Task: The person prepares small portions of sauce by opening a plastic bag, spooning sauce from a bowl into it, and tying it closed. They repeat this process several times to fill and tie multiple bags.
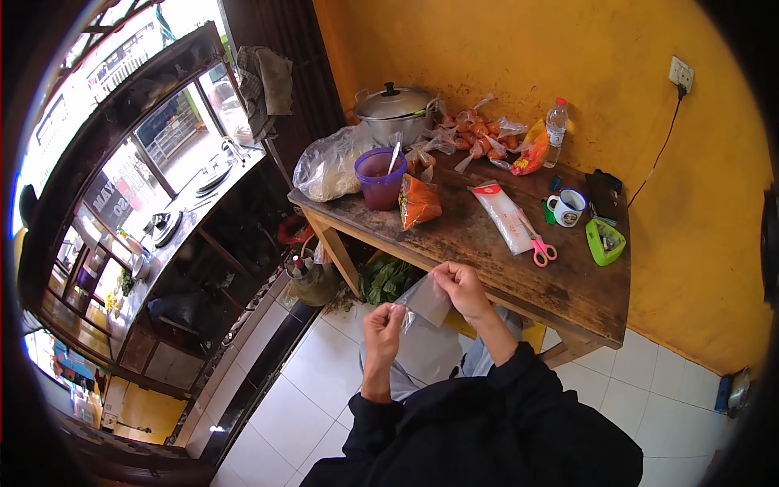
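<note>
Between my two hands hangs a clear plastic bag (428,302), pinched at its edges above my lap. My left hand (381,331) grips its left side, fingers closed. The fingers of my right hand (460,290) pinch its upper right corner. On the wooden table (503,268) ahead lie a pack of plastic bags (501,217) with a red header and pink-handled scissors (544,252). A purple tub (380,180) with a spoon (395,154) in it stands farther left. In front of it sits a filled bag of orange food (419,203).
Also on the table are a lidded pot (395,114), a large bag of pale food (333,166), several orange bags (479,134), a water bottle (556,134), an enamel mug (567,209) and a green container (605,241). A gas cylinder (312,280) and leafy greens (385,280) are below.
</note>
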A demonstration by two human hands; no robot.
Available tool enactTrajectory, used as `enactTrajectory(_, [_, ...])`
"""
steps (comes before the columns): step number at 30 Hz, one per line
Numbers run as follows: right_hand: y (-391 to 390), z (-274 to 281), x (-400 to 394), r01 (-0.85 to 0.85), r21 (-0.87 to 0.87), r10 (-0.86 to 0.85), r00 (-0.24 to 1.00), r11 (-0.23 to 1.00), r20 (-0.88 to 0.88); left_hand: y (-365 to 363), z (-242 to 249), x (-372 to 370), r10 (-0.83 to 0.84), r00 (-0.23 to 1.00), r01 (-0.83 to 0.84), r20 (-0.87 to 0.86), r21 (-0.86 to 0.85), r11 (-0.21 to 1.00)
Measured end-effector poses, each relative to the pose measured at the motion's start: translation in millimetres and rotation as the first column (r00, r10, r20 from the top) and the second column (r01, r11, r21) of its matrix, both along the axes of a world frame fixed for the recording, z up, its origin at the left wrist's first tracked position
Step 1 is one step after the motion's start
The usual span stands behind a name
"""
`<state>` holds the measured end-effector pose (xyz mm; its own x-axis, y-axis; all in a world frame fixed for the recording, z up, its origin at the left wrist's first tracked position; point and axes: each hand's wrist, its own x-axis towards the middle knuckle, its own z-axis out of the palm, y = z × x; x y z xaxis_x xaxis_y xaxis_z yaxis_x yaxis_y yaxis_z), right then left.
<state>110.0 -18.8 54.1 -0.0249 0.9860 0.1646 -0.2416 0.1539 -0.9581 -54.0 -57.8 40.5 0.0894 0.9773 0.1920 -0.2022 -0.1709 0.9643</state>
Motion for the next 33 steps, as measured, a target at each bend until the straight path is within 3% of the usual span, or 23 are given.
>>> enactTrajectory(2, [-2.0,-10.1,-1.8,0.057,0.063,-0.061,0.996,0.996,0.066,1.7,1.6,-6.2,0.146,0.988,-0.143,0.041,-0.063,0.988])
enactTrajectory(4, [-5.3,-15.0,-2.6,0.312,0.170,-0.339,0.927,0.935,0.161,3.7,-2.1,-13.6,0.161,0.987,-0.160,0.027,-0.040,0.986])
enactTrajectory(6, [-11.7,-15.3,1.2,0.341,0.194,-0.367,0.923,0.920,0.114,5.7,-2.6,-15.0,0.252,0.948,-0.243,-0.196,0.065,0.968])
enactTrajectory(8, [-20.3,-14.1,3.6,0.144,0.103,-0.165,0.959,0.984,0.233,6.3,-2.5,-6.2,0.283,0.929,-0.271,-0.239,0.083,0.959])
enactTrajectory(9, [-33.2,12.4,-1.6,0.073,0.064,-0.089,0.956,0.995,0.279,5.0,2.0,0.1,0.285,0.912,-0.261,-0.294,0.117,0.958])
enactTrajectory(10, [-32.2,12.6,-2.1,0.079,0.058,-0.092,0.956,0.995,0.277,6.0,3.7,7.0,0.285,0.893,-0.247,-0.349,0.151,0.957])
enactTrajectory(12, [-32.0,6.9,-2.3,-0.191,0.016,0.167,0.892,0.981,0.420,10.2,-8.1,15.1,0.258,0.900,-0.221,-0.351,0.141,0.965])
enactTrajectory(13, [-29.6,2.4,-2.8,-0.272,-0.023,0.269,0.931,0.962,0.249,13.3,-14.2,16.1,0.204,0.908,-0.162,-0.365,0.142,0.977])
enactTrajectory(16, [-18.9,-18.4,0.5,-0.360,-0.031,0.359,0.916,0.933,0.177,22.5,-16.5,17.4,0.123,0.905,-0.085,-0.406,0.110,0.990])
enactTrajectory(18, [-15.3,-21.2,0.0,-0.288,-0.039,0.288,0.918,0.957,0.271,29.3,-22.6,14.9,-0.008,0.983,0.006,-0.181,-0.013,1.000])
enactTrajectory(20, [-7.8,-19.6,-2.1,-0.201,0.021,0.192,0.958,0.979,0.214,42.3,-24.7,14.9,-0.023,0.976,0.020,-0.218,-0.016,1.000])
enactTrajectory(22, [6.2,-21.2,-1.2,-0.037,-0.085,0.054,0.978,0.996,0.200,57.5,-23.6,10.2,-0.030,0.965,0.026,-0.259,-0.021,0.999])
enactTrajectory(24, [19.9,-26.0,-4.2,-0.078,-0.053,0.085,0.986,0.996,0.143,69.3,-17.0,5.4,-0.026,0.940,0.044,-0.339,0.045,0.998])
enactTrajectory(26, [33.9,-22.0,-12.4,-0.194,-0.161,0.159,0.965,0.968,-0.211,79.9,-9.1,6.9,0.038,0.979,-0.042,-0.201,-0.014,0.999])
enactTrajectory(28, [49.6,-13.3,-13.3,-0.300,-0.233,0.212,0.917,0.925,-0.338,92.5,4.3,11.0,0.065,0.984,-0.072,-0.167,-0.039,0.997])
enactTrajectory(30, [64.2,-2.1,-13.6,-0.479,-0.414,0.131,0.761,0.774,-0.635,104.5,21.9,21.4,0.298,0.945,-0.310,-0.134,-0.084,0.947])
enactTrajectory(33, [88.3,34.8,-7.1,-0.571,-0.391,0.056,0.611,0.722,-0.790,122.7,47.4,40.7,0.310,0.949,-0.301,0.050,-0.139,0.944])
